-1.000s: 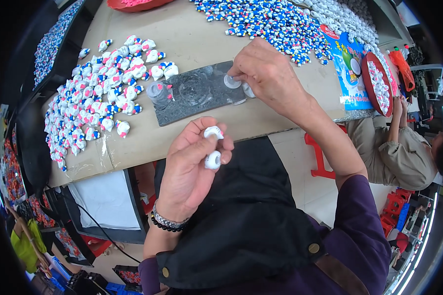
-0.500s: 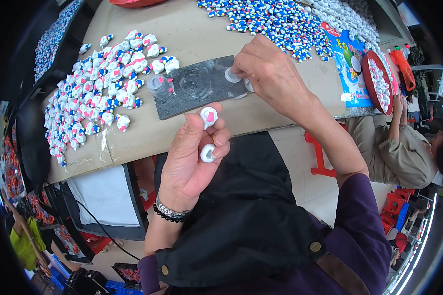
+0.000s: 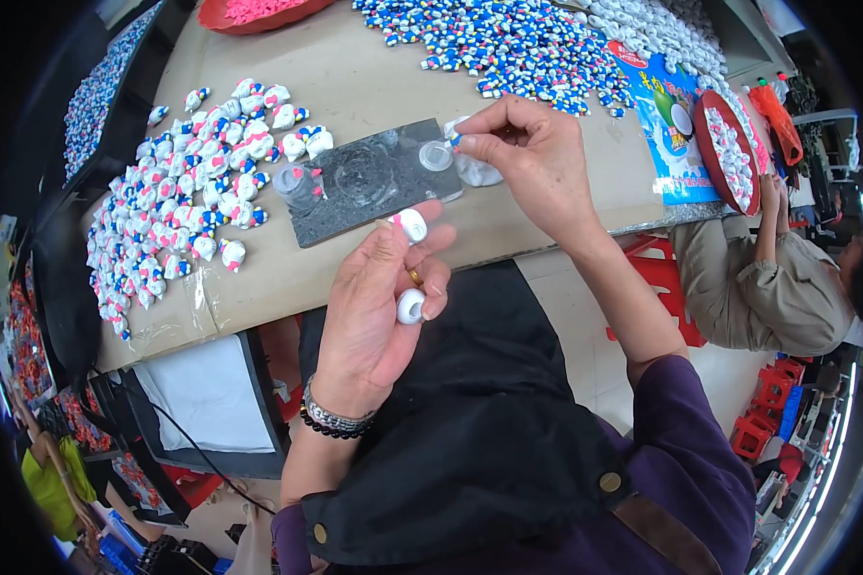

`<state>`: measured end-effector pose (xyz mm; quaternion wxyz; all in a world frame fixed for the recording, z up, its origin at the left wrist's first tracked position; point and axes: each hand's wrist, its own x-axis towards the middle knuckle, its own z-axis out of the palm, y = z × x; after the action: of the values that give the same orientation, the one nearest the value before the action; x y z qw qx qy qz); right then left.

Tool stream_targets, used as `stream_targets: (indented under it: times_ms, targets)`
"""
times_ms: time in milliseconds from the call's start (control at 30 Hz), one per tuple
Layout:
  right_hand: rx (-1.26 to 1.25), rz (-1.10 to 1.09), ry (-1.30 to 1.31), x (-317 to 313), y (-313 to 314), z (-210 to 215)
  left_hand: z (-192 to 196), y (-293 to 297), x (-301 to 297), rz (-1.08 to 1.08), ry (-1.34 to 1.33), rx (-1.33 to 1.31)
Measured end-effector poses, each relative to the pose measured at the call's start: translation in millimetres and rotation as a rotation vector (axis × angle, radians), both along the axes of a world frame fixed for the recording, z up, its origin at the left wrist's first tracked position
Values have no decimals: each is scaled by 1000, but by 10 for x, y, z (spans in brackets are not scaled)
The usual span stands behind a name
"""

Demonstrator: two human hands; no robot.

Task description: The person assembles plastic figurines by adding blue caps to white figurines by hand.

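Between left fingers, white-pink piece; at right fingers, blue-white piece.

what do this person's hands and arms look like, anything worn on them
Both hands are gloveless. The left hand has a gold-coloured ring on one finger, and its wrist wears a silver-coloured bracelet and a black beaded one. The right hand shows no ring or bracelet. The sleeves are dark purple and short, leaving the forearms uncovered.
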<state>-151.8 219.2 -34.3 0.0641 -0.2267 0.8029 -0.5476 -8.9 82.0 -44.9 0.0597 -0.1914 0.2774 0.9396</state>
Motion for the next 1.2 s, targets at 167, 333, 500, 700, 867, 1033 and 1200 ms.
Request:
stream_targets:
  times_ms: [167,333,500,700,867,1033,1200]
  targets:
    - [-182,5,-150,163,25,132,-7,51,-50,23,26,-128]
    - [-335,57,-178,387,-3,211,-29,110,-67,145,129,-108]
    - [-416,27,-161,542,-82,165,-100,153,-65,204,178,-205]
    - [-374,69,-113,606,-107,151,-102,185,-49,230,208,-244]
    - [-276,58,123,620,-111,117,-151,184,-34,303,278,-434]
    - [-268,52,88,631,-64,52,-216,161,-10,282,349,-681]
    - [-186,175,136,547,-33,85,-126,90,-15,257,336,-785]
